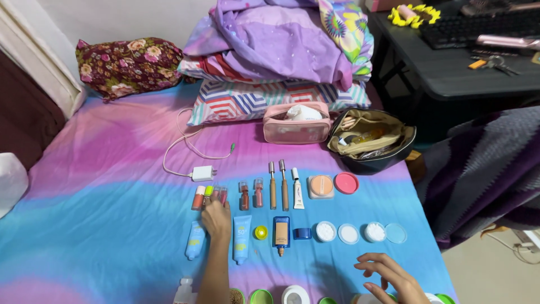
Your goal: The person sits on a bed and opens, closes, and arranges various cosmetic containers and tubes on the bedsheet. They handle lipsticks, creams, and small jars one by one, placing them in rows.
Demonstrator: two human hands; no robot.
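Tie-dye bedsheet (101, 208), soft pink-blue, is covered with cosmetics laid in neat rows. Small glossy lip tubes (209, 196) at centre-left are touched by the left hand (217, 218), fingers curled, grip unclear. Right hand (388, 276), lower right, is held open above round jars (295, 294). Black pouch (371, 141), upper right, is left unzipped, contents remaining.

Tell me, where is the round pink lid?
In the head view, the round pink lid lies on the bedsheet, right of the peach compact and just below the open black pouch.
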